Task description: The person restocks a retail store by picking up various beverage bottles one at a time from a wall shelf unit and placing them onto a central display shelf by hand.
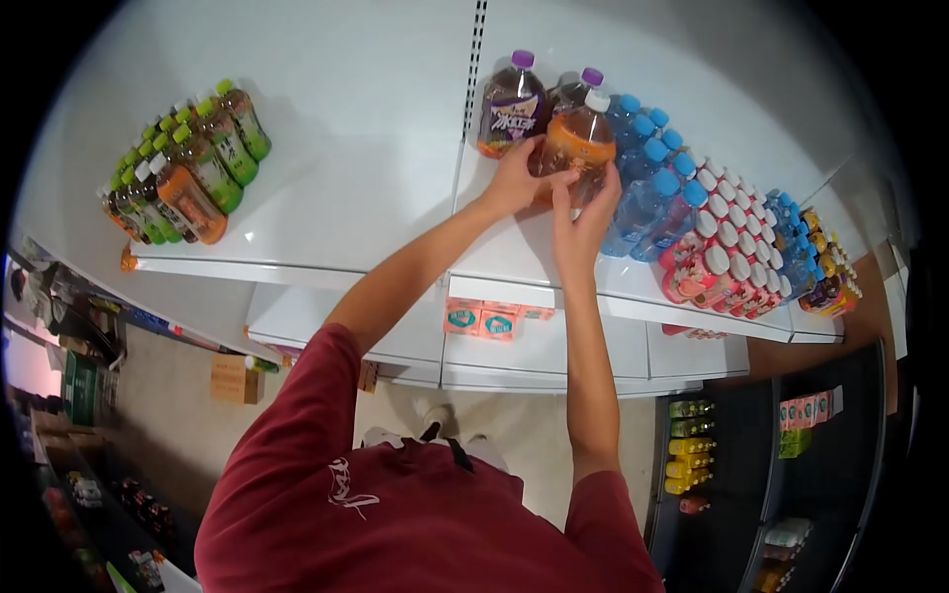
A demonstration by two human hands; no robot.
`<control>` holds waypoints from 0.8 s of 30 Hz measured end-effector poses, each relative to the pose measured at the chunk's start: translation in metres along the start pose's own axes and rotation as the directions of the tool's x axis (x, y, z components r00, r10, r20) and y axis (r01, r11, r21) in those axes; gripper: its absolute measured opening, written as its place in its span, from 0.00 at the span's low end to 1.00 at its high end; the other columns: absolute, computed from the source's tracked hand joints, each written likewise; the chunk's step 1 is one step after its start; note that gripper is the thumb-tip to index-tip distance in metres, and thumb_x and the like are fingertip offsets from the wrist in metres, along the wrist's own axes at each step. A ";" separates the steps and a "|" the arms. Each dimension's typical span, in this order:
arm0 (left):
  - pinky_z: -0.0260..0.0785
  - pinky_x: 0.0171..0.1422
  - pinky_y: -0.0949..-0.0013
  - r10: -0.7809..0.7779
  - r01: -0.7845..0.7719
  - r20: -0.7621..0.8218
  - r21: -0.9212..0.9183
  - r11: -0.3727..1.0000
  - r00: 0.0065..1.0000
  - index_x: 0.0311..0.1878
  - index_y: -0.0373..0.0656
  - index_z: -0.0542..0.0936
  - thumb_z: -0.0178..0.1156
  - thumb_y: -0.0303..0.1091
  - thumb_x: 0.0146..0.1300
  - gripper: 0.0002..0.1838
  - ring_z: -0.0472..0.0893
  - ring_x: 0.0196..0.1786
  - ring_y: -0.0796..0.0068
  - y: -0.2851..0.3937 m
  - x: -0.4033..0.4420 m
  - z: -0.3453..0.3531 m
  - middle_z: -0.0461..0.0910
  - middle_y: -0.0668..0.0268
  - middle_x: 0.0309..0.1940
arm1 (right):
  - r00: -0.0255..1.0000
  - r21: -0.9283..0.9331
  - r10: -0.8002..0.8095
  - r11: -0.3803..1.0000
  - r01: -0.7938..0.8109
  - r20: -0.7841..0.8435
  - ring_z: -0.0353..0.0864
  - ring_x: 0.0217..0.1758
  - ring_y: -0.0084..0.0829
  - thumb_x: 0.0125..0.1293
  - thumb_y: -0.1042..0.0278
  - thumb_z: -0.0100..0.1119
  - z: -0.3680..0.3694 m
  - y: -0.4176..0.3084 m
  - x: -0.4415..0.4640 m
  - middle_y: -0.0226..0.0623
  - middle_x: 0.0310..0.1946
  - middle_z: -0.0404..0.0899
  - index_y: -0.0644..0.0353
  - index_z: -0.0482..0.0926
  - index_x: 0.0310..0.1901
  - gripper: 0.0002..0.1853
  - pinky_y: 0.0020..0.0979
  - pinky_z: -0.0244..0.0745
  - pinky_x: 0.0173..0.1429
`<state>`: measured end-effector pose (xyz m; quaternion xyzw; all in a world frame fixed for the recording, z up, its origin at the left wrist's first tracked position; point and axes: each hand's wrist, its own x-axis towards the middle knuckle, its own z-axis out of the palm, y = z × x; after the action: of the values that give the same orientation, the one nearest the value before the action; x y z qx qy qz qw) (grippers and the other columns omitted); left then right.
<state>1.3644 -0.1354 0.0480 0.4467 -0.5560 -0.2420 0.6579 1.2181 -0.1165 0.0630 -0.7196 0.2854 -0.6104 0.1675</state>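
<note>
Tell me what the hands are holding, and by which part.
An orange-labelled, white-capped bottle, held by its body, below the cap: the left hand grips its left side, the right hand its lower right.

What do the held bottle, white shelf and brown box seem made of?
Held bottle: probably plastic, clear and glossy; the drink shows through. White shelf: perhaps painted metal; smooth, glossy, with reflections. Brown box: likely cardboard, matt; tan, without shine.

A single view looks from the wearer's head, forward and steeply down, wide-angled with dark rounded corners; the maroon short-sleeved cloth shirt [425, 524] sits nearer than the bare hands [583, 227], and the long white flat shelf [346, 229] extends beneath and beside them.
</note>
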 end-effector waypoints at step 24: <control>0.70 0.65 0.63 0.100 -0.124 0.122 0.205 0.971 0.987 0.73 0.33 0.61 0.72 0.50 0.59 0.47 0.78 0.62 0.60 0.032 -0.023 -0.028 0.77 0.51 0.60 | 0.952 0.521 0.263 0.798 -0.304 0.153 0.65 0.72 0.42 0.75 0.50 0.53 0.010 0.016 0.005 0.52 0.69 0.65 0.69 0.58 0.72 0.36 0.38 0.58 0.75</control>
<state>1.3792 -0.0923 0.0644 0.4680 -0.6386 -0.1681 0.5873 1.2253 -0.1328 0.0556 -0.6142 0.2008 -0.6070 0.4625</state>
